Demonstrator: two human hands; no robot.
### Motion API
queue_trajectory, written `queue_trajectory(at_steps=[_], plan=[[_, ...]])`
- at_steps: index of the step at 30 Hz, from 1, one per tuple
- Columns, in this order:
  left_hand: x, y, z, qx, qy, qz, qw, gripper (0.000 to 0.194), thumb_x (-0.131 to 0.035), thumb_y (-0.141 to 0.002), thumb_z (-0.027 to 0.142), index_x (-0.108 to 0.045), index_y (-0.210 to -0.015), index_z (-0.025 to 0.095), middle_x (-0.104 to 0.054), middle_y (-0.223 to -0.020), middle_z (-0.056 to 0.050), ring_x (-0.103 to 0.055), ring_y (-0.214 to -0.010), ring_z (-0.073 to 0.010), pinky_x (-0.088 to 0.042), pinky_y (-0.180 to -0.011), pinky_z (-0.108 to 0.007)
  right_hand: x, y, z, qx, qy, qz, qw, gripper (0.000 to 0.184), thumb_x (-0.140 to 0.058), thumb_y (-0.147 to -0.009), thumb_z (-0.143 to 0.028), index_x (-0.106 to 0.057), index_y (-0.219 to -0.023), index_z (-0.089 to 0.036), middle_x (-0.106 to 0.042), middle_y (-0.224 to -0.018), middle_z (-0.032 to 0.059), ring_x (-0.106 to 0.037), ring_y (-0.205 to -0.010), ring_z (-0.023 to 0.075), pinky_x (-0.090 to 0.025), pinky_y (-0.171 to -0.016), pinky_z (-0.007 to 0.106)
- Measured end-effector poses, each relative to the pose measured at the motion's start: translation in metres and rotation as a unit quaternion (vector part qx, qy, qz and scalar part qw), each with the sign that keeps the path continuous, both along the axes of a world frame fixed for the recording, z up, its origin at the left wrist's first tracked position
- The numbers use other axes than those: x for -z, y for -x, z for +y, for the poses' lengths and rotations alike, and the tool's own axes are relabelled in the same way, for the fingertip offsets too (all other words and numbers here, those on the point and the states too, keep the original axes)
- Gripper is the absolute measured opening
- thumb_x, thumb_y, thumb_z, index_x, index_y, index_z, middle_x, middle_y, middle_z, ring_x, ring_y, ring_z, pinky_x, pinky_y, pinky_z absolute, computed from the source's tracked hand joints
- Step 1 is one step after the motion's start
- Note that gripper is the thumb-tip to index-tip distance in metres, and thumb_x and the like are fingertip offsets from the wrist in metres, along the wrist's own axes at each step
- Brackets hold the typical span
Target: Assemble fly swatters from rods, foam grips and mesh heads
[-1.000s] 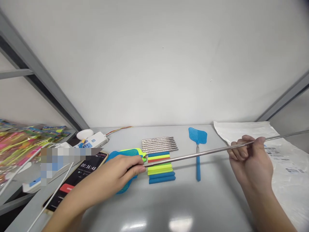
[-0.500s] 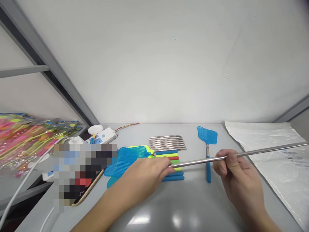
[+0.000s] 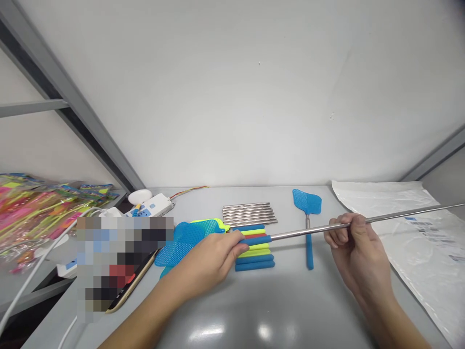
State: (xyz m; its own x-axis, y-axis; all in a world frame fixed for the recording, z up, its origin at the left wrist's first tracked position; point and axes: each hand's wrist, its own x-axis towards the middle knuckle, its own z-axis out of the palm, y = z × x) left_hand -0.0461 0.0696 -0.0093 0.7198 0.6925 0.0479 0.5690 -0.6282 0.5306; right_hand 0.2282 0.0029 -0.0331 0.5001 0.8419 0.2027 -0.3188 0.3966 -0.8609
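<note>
A long metal telescopic rod [image 3: 301, 233] stretches across the front, with a blue handle grip [image 3: 258, 240] around its left end. My left hand [image 3: 220, 254] is closed on that blue grip. My right hand [image 3: 358, 245] pinches the rod farther along between thumb and fingers, palm up. Beneath the rod lie several coloured grips [image 3: 256, 265] in blue, yellow and red. Blue mesh fly-swatter heads [image 3: 179, 242] lie partly hidden behind my left hand. A small blue fly swatter [image 3: 307, 201] with a short metal neck lies on the table between my hands.
Several metal rods [image 3: 249, 213] lie in a row at the back. To the left are a power strip [image 3: 154, 206], a partly blurred phone [image 3: 132, 283] and plastic-wrapped colourful items [image 3: 43, 208]. A white plastic mailer [image 3: 417, 242] lies on the right under the rod.
The blue grip now shows at the rod's left end, where bare metal met my left hand before. Both hands have come closer together than a second ago.
</note>
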Motion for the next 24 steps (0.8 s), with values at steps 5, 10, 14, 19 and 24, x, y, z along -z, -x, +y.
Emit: queue_trajectory(at_steps=[5, 10, 14, 19, 24], plan=[[0.001, -0.012, -0.011, 0.023, -0.014, -0.015, 1.000, 0.029, -0.033, -0.102, 0.039, -0.056, -0.095, 0.023, -0.064, -0.084, 0.001, -0.056, -0.070, -0.0152, -0.035, -0.062, -0.027, 0.014, 0.029, -0.007, -0.102, 0.050, -0.018, 0.993, 0.021, -0.057, -0.092, -0.040, -0.066, -0.084, -0.022, -0.042, -0.067, -0.0012, -0.040, -0.061, 0.0109, -0.036, -0.057, 0.026], [-0.003, -0.005, -0.005, 0.036, -0.027, -0.033, 0.998, 0.028, -0.032, -0.102, 0.037, -0.055, -0.094, 0.023, -0.060, -0.078, 0.002, -0.054, -0.067, -0.0137, -0.034, -0.063, -0.026, 0.011, 0.015, -0.005, -0.119, 0.068, -0.049, 0.989, 0.026, -0.066, -0.085, -0.044, -0.071, -0.096, -0.022, -0.046, -0.078, 0.0003, -0.039, -0.062, 0.0103, -0.038, -0.058, 0.027], [-0.007, 0.009, 0.005, 0.027, -0.049, -0.019, 0.998, 0.030, -0.033, -0.102, 0.038, -0.055, -0.088, 0.022, -0.058, -0.076, 0.002, -0.052, -0.068, -0.0141, -0.034, -0.063, -0.027, -0.006, -0.012, 0.000, -0.054, 0.007, 0.036, 0.998, 0.033, -0.052, -0.092, -0.049, -0.069, -0.091, -0.020, -0.032, -0.059, -0.0053, -0.029, -0.051, 0.0092, -0.035, -0.051, 0.025], [-0.007, 0.009, 0.006, 0.025, -0.051, -0.021, 0.998, 0.032, -0.032, -0.102, 0.037, -0.051, -0.081, 0.021, -0.057, -0.074, 0.002, -0.050, -0.065, -0.0143, -0.033, -0.062, -0.027, -0.013, -0.006, 0.007, 0.010, 0.012, 0.093, 0.996, 0.029, -0.050, -0.091, -0.035, -0.067, -0.074, -0.019, -0.051, -0.069, 0.0006, -0.048, -0.064, 0.0121, -0.042, -0.059, 0.026], [0.002, 0.000, 0.002, 0.020, -0.039, -0.035, 0.998, 0.032, -0.032, -0.102, 0.036, -0.049, -0.079, 0.021, -0.054, -0.070, 0.002, -0.048, -0.063, -0.0141, -0.033, -0.060, -0.026, -0.009, 0.023, 0.009, -0.003, 0.042, 0.080, 0.996, 0.033, -0.045, -0.091, -0.035, -0.075, -0.091, -0.019, -0.068, -0.108, 0.0094, -0.058, -0.099, 0.0205, -0.047, -0.074, 0.030]])
